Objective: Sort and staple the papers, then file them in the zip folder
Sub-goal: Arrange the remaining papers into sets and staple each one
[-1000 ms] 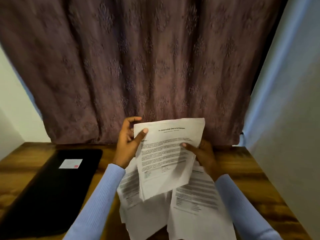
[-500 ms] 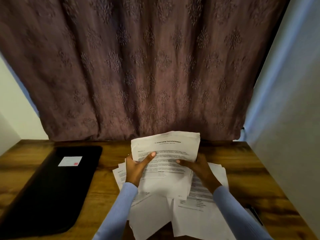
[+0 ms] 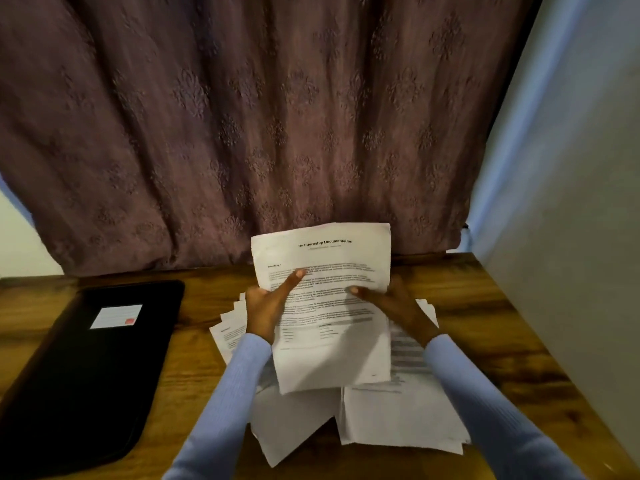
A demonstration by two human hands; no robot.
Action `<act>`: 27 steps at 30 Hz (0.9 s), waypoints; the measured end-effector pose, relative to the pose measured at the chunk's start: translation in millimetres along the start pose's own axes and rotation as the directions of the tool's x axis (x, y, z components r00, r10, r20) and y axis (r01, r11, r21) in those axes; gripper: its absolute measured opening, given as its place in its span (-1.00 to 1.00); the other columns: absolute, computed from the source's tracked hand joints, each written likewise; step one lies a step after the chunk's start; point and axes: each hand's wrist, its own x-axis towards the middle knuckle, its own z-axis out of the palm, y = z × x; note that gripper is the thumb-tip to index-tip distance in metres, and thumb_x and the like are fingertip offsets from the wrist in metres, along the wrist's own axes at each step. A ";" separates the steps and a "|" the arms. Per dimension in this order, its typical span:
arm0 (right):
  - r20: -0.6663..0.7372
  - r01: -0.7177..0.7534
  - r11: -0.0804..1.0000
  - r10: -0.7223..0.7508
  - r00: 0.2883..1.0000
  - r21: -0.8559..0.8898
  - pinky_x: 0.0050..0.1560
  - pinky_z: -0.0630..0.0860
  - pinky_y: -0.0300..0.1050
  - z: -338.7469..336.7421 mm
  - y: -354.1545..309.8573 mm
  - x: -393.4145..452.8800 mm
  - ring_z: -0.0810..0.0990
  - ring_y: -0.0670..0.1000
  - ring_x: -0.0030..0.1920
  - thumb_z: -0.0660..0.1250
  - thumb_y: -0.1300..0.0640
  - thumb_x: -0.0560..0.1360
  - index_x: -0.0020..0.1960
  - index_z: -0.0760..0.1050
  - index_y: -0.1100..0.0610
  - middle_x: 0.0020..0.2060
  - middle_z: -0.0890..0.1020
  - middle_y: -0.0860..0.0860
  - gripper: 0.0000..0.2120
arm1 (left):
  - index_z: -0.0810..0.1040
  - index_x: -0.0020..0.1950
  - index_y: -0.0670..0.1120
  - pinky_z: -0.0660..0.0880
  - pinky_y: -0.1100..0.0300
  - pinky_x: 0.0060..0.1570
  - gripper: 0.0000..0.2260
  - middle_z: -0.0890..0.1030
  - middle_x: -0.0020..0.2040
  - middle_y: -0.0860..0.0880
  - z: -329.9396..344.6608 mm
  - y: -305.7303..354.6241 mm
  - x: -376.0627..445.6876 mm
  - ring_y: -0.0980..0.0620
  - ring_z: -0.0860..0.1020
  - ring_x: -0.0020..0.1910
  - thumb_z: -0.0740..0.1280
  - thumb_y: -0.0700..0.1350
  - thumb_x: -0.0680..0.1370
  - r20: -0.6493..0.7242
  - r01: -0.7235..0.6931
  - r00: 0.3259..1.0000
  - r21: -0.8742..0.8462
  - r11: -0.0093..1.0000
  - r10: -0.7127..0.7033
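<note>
I hold a printed sheet (image 3: 325,271) headed "Internship Documentation" tilted up over the table. My left hand (image 3: 268,306) grips its left edge, thumb on the front. My right hand (image 3: 391,306) grips its right edge, thumb across the text. Under it lies a loose pile of papers (image 3: 398,417) spread on the wooden table (image 3: 485,306). A black zip folder (image 3: 86,368) with a white label lies flat at the left, shut. No stapler is in view.
A purple patterned curtain (image 3: 277,133) hangs behind the table. A pale wall panel (image 3: 571,237) rises along the table's right side. Bare wood shows between the folder and the papers.
The sheet and both hands came down from in front of the curtain to just above the paper pile. The grip on the sheet is the same.
</note>
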 end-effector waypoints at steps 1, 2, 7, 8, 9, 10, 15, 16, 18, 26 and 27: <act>-0.021 0.002 1.000 -0.002 1.000 -0.017 -0.14 0.57 -0.28 -9.1 -2.3 -1.0 0.64 -0.17 -0.07 0.43 0.28 0.39 0.06 0.52 0.05 -0.04 0.63 -0.08 -0.71 | 0.63 0.00 -0.14 0.60 0.08 -0.14 -0.76 0.70 -0.09 -0.06 6.1 -2.0 1.8 -0.02 0.67 -0.11 0.50 -0.20 0.36 0.037 0.041 0.998 -0.007 0.999 -0.040; -0.063 -0.005 1.000 0.004 0.998 -0.026 -0.14 0.56 -0.29 -19.5 -3.0 -1.3 0.63 -0.17 -0.09 0.45 0.26 0.38 0.02 0.50 0.00 -0.06 0.62 -0.10 -0.71 | 0.62 0.02 -0.17 0.60 0.07 -0.13 -0.75 0.70 -0.08 -0.09 14.0 -3.2 1.4 -0.04 0.67 -0.12 0.50 -0.20 0.37 0.079 0.084 0.994 -0.023 0.996 -0.082; -0.314 -0.004 0.988 0.053 0.948 0.155 0.07 0.55 0.14 -73.2 14.5 -11.6 0.62 0.16 0.05 0.46 0.33 0.34 0.10 0.53 0.22 0.05 0.63 0.17 -0.65 | 0.56 0.02 -0.27 0.60 0.05 -0.05 -0.76 0.67 -0.07 -0.16 44.1 -32.2 2.9 -0.05 0.65 -0.13 0.43 -0.15 0.45 0.046 0.121 0.991 0.059 0.991 -0.124; -0.341 0.004 0.983 0.060 0.938 0.185 0.07 0.55 0.13 -81.7 19.1 -12.8 0.62 0.16 0.06 0.46 0.33 0.34 0.14 0.52 0.23 0.07 0.63 0.16 -0.62 | 0.56 0.04 -0.27 0.58 0.04 -0.02 -0.74 0.66 -0.05 -0.17 45.7 -41.9 2.6 -0.08 0.64 -0.10 0.40 -0.10 0.48 0.025 0.145 0.989 0.054 0.988 -0.147; -0.366 0.012 0.980 0.063 0.928 0.200 0.06 0.55 0.10 -88.7 22.6 -13.4 0.62 0.13 0.07 0.47 0.32 0.34 0.17 0.51 0.21 0.08 0.63 0.14 -0.59 | 0.57 0.05 -0.24 0.57 0.05 0.00 -0.72 0.66 -0.05 -0.15 46.5 -50.7 1.0 -0.08 0.63 -0.08 0.36 -0.03 0.51 -0.014 0.161 0.987 0.085 0.983 -0.160; -0.394 0.010 0.976 0.079 0.916 0.219 0.05 0.55 0.07 -96.6 27.4 -12.1 0.62 0.11 0.08 0.48 0.30 0.33 0.18 0.51 0.19 0.09 0.63 0.11 -0.57 | 0.58 0.06 -0.20 0.55 0.05 0.01 -0.70 0.65 -0.04 -0.13 46.3 -60.5 -0.9 -0.09 0.62 -0.05 0.31 0.03 0.53 -0.068 0.164 0.985 0.129 0.978 -0.156; -0.341 -0.178 0.931 0.289 0.895 0.320 0.10 0.51 0.16 -140.4 53.6 -19.9 0.60 0.19 0.09 0.50 0.25 0.27 0.18 0.52 0.14 0.10 0.63 0.12 -0.52 | 0.44 0.18 -0.26 0.46 0.09 -0.04 -0.62 0.53 0.10 -0.23 42.1 -110.1 -10.8 -0.21 0.49 0.09 0.34 0.00 0.52 -0.152 0.255 0.966 0.660 0.706 -0.207; -0.325 -0.219 0.923 0.323 0.889 0.317 0.09 0.52 0.16 -148.4 60.7 -24.0 0.61 0.20 0.08 0.47 0.28 0.29 0.18 0.52 0.14 0.09 0.63 0.13 -0.54 | 0.40 0.22 -0.25 0.46 0.01 0.04 -0.50 0.49 0.16 -0.27 42.5 -118.1 -12.2 -0.25 0.47 0.14 0.40 0.05 0.46 -0.158 0.272 0.959 0.754 0.599 -0.236; -0.327 -0.295 0.903 0.393 0.860 0.312 0.05 0.54 0.18 -159.6 72.2 -32.4 0.62 0.23 0.05 0.48 0.32 0.27 0.16 0.52 0.15 0.07 0.64 0.15 -0.53 | 0.31 0.29 -0.21 0.44 -0.04 0.14 -0.30 0.44 0.24 -0.27 46.3 -127.7 -13.8 -0.25 0.44 0.21 0.51 0.11 0.33 -0.215 0.308 0.942 0.860 0.406 -0.258; -0.360 -0.364 0.911 0.410 0.838 0.193 -0.13 0.61 0.05 -158.1 75.9 -60.0 0.66 0.19 -0.09 0.43 0.34 0.35 0.10 0.55 0.19 -0.03 0.67 0.13 -0.67 | 0.28 0.19 -0.20 0.49 -0.01 0.01 -0.46 0.54 0.15 -0.25 64.1 -135.7 -16.4 -0.26 0.53 0.10 0.50 -0.28 0.35 -0.273 0.371 0.928 0.697 0.614 -0.252; -0.363 -0.376 0.910 0.414 0.835 0.172 -0.12 0.61 0.05 -159.3 77.3 -60.9 0.67 0.18 -0.10 0.44 0.32 0.35 0.09 0.56 0.18 -0.04 0.67 0.12 -0.68 | 0.30 0.24 -0.22 0.47 0.01 0.04 -0.44 0.51 0.17 -0.26 60.4 -134.1 -13.4 -0.25 0.51 0.14 0.50 -0.29 0.35 -0.257 0.368 0.930 0.681 0.634 -0.263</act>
